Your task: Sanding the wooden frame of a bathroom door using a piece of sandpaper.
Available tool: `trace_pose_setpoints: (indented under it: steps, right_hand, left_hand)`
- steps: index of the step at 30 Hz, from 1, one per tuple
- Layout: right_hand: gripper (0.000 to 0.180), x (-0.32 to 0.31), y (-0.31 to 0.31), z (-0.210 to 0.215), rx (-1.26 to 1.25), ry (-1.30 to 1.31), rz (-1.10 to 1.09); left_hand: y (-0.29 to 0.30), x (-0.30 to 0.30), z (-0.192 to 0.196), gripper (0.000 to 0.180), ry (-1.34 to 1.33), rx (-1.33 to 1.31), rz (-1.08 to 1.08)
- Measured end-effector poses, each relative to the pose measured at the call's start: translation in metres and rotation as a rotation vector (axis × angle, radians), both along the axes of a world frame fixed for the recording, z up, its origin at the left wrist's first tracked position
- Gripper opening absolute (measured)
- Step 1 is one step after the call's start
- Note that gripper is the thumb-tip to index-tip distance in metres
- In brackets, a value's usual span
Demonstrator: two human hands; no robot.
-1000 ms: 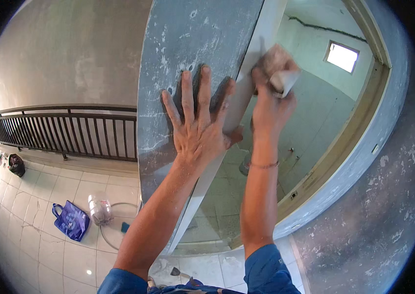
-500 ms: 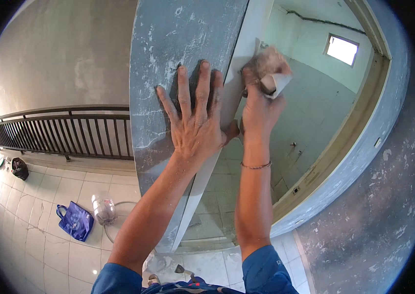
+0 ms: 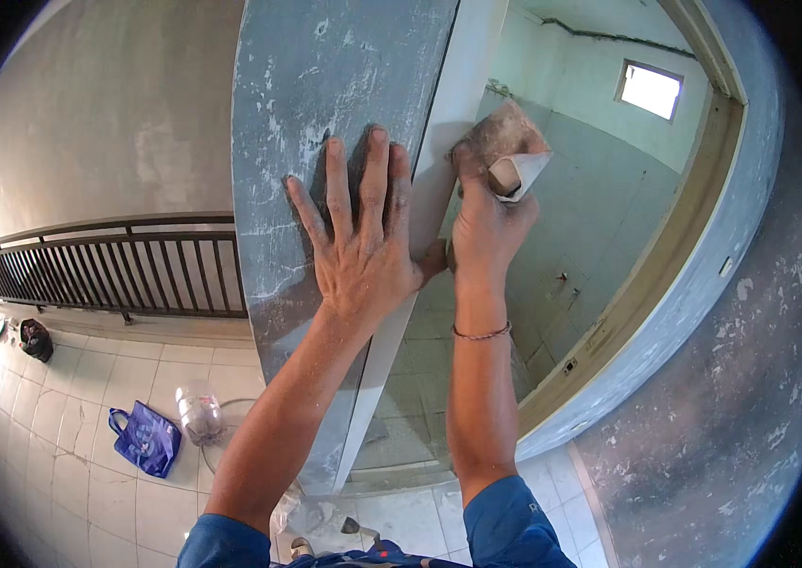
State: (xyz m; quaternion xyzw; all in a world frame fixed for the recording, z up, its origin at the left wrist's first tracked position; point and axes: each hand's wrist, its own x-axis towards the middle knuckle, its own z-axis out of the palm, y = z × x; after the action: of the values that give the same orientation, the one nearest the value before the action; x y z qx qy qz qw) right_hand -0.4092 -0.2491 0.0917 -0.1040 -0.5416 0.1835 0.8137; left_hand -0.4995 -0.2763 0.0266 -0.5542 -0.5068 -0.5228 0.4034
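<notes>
My left hand (image 3: 360, 241) lies flat with fingers spread on a blue-grey wall (image 3: 273, 114) with scuffed white patches, beside the door frame. Its thumb reaches around the pale frame (image 3: 473, 66). Dusty fingertips point upward. In my right hand (image 3: 493, 232) is a worn, curled sheet of sandpaper (image 3: 507, 134), brownish on one face and white on the back. The sheet is held up against the inner side of the frame, at the doorway opening. Where it touches the frame is partly hidden behind my fingers.
Through the doorway is a tiled room with a small bright window (image 3: 651, 91). On the left, a dark metal railing (image 3: 117, 270) runs along the wall. A blue bag (image 3: 147, 438), a clear plastic container (image 3: 199, 414) and a black bag (image 3: 35, 340) stand on the tiled floor.
The whole view has shifted slightly, moving the scene left and down. The sandpaper in my right hand was blurred and now shows sharper. My left hand stays flat on the wall.
</notes>
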Motion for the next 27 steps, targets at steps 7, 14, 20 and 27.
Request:
trace_pose_setpoints:
  steps: [7,14,20,27]
  right_hand:
    - [0.022,-0.001,0.002,0.006,-0.018,-0.033,-0.034]
    - [0.025,0.003,0.000,0.027,-0.063,-0.055,0.036]
    - [0.027,-0.001,-0.006,0.007,-0.066,-0.087,-0.114]
    - [0.025,0.000,-0.005,0.011,-0.074,-0.045,-0.063]
  left_hand:
    - [-0.002,0.001,0.004,0.115,0.009,-0.011,0.002]
    - [-0.005,0.002,0.004,0.117,0.009,-0.034,-0.027]
    - [-0.001,-0.001,0.002,0.114,0.009,0.007,-0.014]
    - [-0.007,0.001,0.004,0.102,0.019,-0.059,-0.009]
